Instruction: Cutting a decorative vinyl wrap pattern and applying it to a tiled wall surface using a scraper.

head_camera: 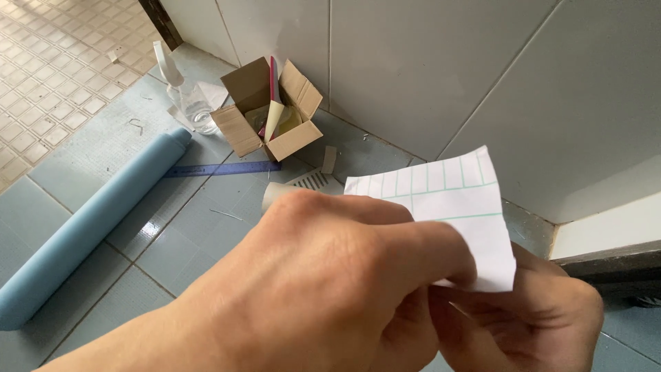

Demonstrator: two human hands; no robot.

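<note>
**Gridded sheet pinched at its lower edge: tearing and dropping are the risks**

Going left to right, we note a blue roll [82, 231] lying diagonally on the tiled floor [200, 241] at far left. Its far end sits close to a clear spray bottle [184, 93], and a blue ruler [222, 169] lies flat just right of that end. Right of the bottle stands an open cardboard box [268, 110] against the wall, with sheets standing up in it. A white floor drain grate [313, 180] shows just behind the hands.

We see the left hand [323, 282] in the near centre, fingers closed and pinching the lower edge of a white sheet with green grid lines [447, 207]. The right hand [530, 317] sits beneath and to the right, fingers curled up against the same edge; we cannot tell how firmly it grips. The sheet is held upright, off the floor, right of centre.

In our judgement, the paper could tear or crease if the two hands pull unevenly at that edge. If the pinch slips, the sheet could drop onto the floor near the drain, where any moisture would spoil it.
</note>
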